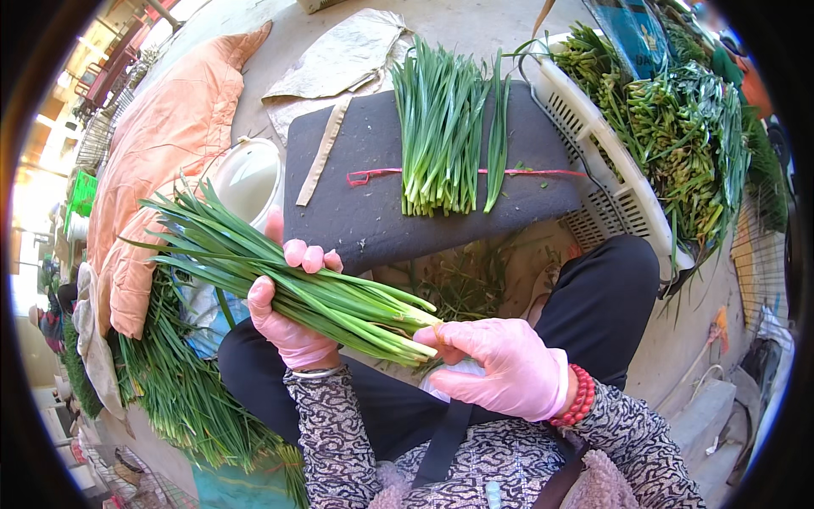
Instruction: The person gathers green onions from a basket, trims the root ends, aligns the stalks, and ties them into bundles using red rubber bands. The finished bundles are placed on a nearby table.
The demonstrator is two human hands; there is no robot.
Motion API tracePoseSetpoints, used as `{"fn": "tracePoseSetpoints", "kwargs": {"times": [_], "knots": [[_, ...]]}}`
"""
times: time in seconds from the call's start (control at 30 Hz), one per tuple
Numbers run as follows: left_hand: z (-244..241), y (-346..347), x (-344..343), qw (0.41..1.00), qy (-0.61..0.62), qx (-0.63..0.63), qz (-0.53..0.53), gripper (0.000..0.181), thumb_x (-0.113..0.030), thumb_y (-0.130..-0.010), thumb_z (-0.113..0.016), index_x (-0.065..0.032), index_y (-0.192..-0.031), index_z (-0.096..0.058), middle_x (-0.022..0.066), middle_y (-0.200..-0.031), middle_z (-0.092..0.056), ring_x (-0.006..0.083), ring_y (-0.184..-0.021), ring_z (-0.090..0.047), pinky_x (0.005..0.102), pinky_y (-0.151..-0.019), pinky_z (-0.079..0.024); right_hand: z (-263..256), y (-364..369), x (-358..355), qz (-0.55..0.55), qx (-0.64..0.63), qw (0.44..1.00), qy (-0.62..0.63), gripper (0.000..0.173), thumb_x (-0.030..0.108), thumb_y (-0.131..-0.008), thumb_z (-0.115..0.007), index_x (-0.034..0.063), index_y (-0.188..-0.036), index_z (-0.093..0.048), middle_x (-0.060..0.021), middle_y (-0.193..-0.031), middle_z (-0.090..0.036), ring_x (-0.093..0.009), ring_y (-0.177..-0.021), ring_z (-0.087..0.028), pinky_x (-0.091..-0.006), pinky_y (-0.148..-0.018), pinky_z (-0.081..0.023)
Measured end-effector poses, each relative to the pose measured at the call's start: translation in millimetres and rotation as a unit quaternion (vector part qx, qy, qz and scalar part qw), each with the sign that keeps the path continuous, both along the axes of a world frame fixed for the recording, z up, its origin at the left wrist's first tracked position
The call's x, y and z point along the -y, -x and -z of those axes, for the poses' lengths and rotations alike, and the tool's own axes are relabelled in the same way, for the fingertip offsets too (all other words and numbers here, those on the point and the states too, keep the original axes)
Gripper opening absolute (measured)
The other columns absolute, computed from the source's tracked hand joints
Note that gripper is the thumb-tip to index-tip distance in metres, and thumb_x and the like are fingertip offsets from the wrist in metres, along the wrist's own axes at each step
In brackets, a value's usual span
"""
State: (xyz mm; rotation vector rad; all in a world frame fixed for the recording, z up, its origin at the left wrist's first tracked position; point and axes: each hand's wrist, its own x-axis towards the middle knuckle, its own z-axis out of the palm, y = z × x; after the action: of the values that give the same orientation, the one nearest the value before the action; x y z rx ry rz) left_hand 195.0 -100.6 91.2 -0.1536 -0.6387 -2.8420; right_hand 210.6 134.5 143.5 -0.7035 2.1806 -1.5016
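My left hand (292, 312), in a pink glove, is wrapped around a bunch of long flat green leaves, apparently garlic chives (343, 302). The leaf tips point to the upper left. At the pale stem ends, the thumb and fingers of my gloved right hand (496, 362) pinch a thin brownish bit at the stems. Beyond my hands, a neat bundle of the same greens (442, 133) and a narrow few leaves (497, 140) lie across a pink strap (547, 172) on a dark padded board (381, 235).
A beige strip (323, 153) lies on the board's left part. To the left are a white bucket (276, 191), an orange padded cloth (184, 108) and a heap of greens (184, 388). A white plastic crate (610, 146) heaped with greens stands at the right. Leaf scraps (470, 280) litter the floor between the knees.
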Motion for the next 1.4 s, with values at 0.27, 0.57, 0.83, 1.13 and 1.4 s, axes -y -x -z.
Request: {"fn": "tracePoseSetpoints", "kwargs": {"times": [0.27, 0.57, 0.83, 1.13, 1.4], "knots": [[-1, 0, -1, 0.999, 0.027, 0.028, -0.028, 0.071, -0.026, -0.079, -0.057, -0.0015, -0.142, -0.034, 0.0068, -0.091, -0.054, 0.0207, -0.087, -0.055, 0.0423, -0.092, -0.046, 19, 1, 8, 0.003, -0.064, 0.998, 0.015, 0.017, 0.015, -0.079, -0.066, 0.0072, -0.094, -0.066, -0.0132, -0.081, -0.065, -0.030, -0.071, -0.065, -0.0347, -0.062, -0.052], [4, -1, 7, 1.000, 0.004, 0.002, -0.006, 0.074, -0.020, -0.081, -0.059, -0.0033, -0.145, -0.025, 0.0035, -0.094, -0.050, 0.0189, -0.090, -0.053, 0.0430, -0.098, -0.042, 17, 2, -17, -0.101, 0.000, 0.993, 0.055, 0.012, 0.018, -0.082, -0.065, 0.0077, -0.087, -0.065, -0.0085, -0.076, -0.064, -0.028, -0.071, -0.063, -0.0358, -0.064, -0.050], [7, -1, 6, 1.000, -0.009, 0.011, -0.020, 0.070, -0.021, -0.081, -0.058, -0.0019, -0.143, -0.030, 0.0057, -0.095, -0.053, 0.0192, -0.090, -0.054, 0.0418, -0.096, -0.043, 2, 4, -19, -0.106, -0.037, 0.993, -0.026, 0.015, 0.024, -0.085, -0.061, 0.0101, -0.088, -0.065, -0.0100, -0.072, -0.063, -0.029, -0.068, -0.063, -0.0381, -0.061, -0.051], [7, -1, 2, 1.000, -0.026, 0.015, -0.001, 0.071, -0.017, -0.082, -0.057, -0.0027, -0.144, -0.027, 0.0036, -0.098, -0.052, 0.0195, -0.096, -0.053, 0.0433, -0.101, -0.040, 10, 5, 9, 0.061, -0.194, 0.979, -0.012, 0.014, 0.010, -0.079, -0.063, 0.0075, -0.093, -0.066, -0.0068, -0.072, -0.065, -0.024, -0.065, -0.064, -0.0338, -0.057, -0.052], [12, 0, 5, 1.000, 0.003, 0.002, -0.018, 0.068, -0.019, -0.084, -0.056, -0.0025, -0.143, -0.028, 0.0047, -0.102, -0.056, 0.0212, -0.100, -0.055, 0.0457, -0.102, -0.040, 19, 13, 17, 0.078, -0.275, 0.954, -0.093, 0.031, 0.014, -0.071, -0.069, 0.0097, -0.100, -0.061, -0.0028, -0.076, -0.059, -0.021, -0.068, -0.059, -0.0330, -0.055, -0.049]]}}
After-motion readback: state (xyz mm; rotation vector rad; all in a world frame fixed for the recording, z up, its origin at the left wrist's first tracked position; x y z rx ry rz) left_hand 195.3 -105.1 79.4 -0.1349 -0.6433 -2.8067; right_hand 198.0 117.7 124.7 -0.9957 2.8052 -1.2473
